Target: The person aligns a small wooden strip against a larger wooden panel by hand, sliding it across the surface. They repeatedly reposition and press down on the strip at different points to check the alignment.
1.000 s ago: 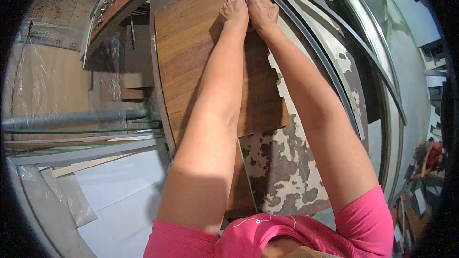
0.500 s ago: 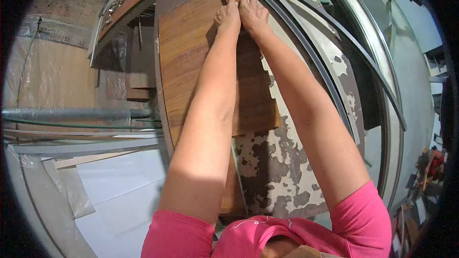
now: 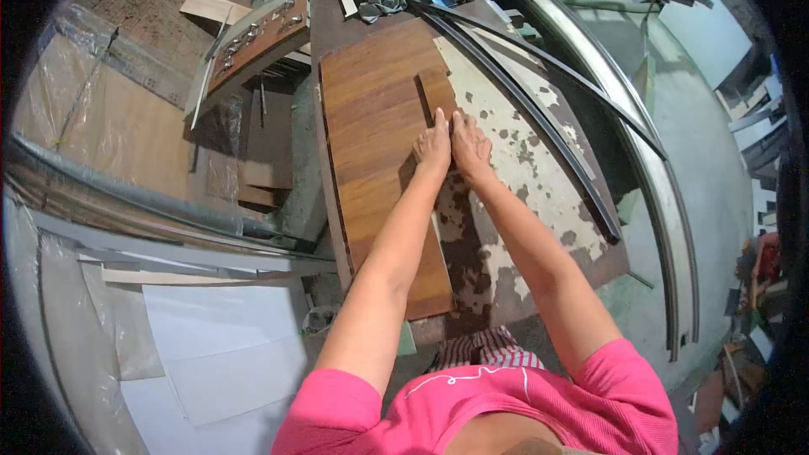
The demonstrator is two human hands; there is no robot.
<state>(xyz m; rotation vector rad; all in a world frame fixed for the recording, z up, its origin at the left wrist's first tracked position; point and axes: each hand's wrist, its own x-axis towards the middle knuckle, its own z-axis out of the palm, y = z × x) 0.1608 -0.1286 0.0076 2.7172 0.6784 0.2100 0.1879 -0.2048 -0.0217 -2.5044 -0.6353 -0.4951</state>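
My left hand [image 3: 433,150] and my right hand [image 3: 472,148] are side by side, thumbs forward, fingers curled in. Both are closed on the near end of a short brown wood-grain board [image 3: 437,89]. That board lies over the right edge of a large wood-grain panel [image 3: 371,109] and casts a dark shadow along its left side. The fingertips and the board's gripped end are partly hidden. Beneath is a worktable with a peeling cream-and-brown surface [image 3: 548,194].
Long dark metal strips [image 3: 539,114] run along the table's right side. A crumpled grey cloth [image 3: 383,4] lies at the far end. White sheets [image 3: 227,329] and a plastic-wrapped stack [image 3: 139,126] stand at left. Curved metal rails [image 3: 645,160] are at right.
My hands sit nearer my body in the view, and more of the table's far end shows. The brown wood seen between my forearms before no longer shows there.
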